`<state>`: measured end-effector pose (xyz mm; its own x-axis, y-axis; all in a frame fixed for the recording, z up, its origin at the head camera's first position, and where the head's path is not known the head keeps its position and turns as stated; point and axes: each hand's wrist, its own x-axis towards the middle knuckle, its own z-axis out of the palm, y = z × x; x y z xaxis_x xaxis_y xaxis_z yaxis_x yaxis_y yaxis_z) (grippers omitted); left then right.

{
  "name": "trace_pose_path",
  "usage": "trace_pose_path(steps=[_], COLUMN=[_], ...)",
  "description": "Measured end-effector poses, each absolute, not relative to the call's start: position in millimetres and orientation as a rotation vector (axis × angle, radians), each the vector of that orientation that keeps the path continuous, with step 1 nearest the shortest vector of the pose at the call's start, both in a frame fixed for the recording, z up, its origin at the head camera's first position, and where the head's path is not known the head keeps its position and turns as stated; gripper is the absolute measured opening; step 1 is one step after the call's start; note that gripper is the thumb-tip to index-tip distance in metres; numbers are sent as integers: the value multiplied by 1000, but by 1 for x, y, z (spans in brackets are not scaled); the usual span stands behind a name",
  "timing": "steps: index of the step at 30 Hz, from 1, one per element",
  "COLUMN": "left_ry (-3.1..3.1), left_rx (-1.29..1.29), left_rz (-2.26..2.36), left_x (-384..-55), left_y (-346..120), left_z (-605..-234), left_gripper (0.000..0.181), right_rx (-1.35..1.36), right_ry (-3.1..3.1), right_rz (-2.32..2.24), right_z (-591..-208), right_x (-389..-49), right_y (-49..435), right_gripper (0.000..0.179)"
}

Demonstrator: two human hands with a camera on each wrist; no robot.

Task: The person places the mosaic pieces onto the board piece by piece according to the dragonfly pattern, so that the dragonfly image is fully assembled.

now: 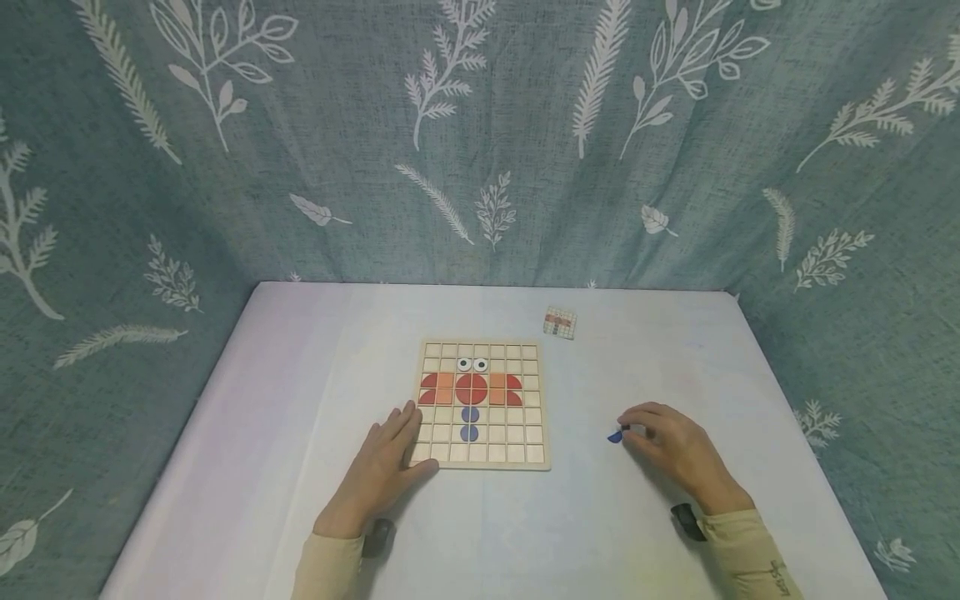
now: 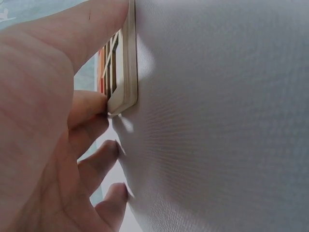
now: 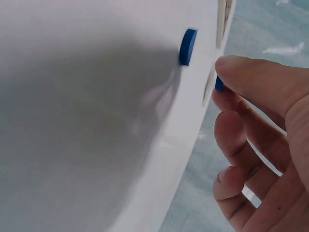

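A square wooden grid board point(image 1: 517, 453) lies on the table. Its cells hold red quarter pieces point(image 1: 471, 388), orange squares point(image 1: 444, 388), blue round shapes point(image 1: 469, 423) and two eye pieces point(image 1: 472, 364). My left hand point(image 1: 386, 462) rests with spread fingers against the board's near left corner, thumb along the front edge point(image 2: 129, 67). To the right of the board, my right hand point(image 1: 671, 442) pinches a small blue piece point(image 3: 219, 84) between thumb and index finger; the fingers hide most of it. Close by on the table sits a second blue piece point(image 1: 615, 437), curved on one side point(image 3: 188, 47).
A small pattern card point(image 1: 559, 322) showing a similar figure lies beyond the board's far right corner. The white table point(image 1: 480, 542) is enclosed at the back and sides by green leaf-print cloth point(image 1: 525, 192).
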<state>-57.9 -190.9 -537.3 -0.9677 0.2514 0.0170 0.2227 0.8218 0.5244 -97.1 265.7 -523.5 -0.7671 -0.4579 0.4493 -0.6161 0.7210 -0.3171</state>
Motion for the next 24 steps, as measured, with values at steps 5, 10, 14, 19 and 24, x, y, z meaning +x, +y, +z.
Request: trace_pose_path(steps=[5, 10, 14, 19, 24], left_ry=[2953, 2940, 2941, 2943, 2949], left_rx=[393, 381, 388, 395, 405], left_rz=[840, 849, 843, 836, 831], left_x=[-58, -58, -58, -58, -58], left_y=[-192, -191, -192, -192, -192], left_z=[-538, -538, -538, -538, -537], left_gripper=[85, 85, 85, 85, 85], right_rx=[865, 892, 922, 985, 1050], right_ry=[-2580, -2563, -2547, -2539, -2514], right_rz=[682, 711, 727, 748, 791], right_z=[-523, -524, -528, -534, -537], right_x=[-101, -104, -103, -101, -100], right_y=[254, 239, 224, 205, 189], right_gripper=[28, 29, 28, 26, 26])
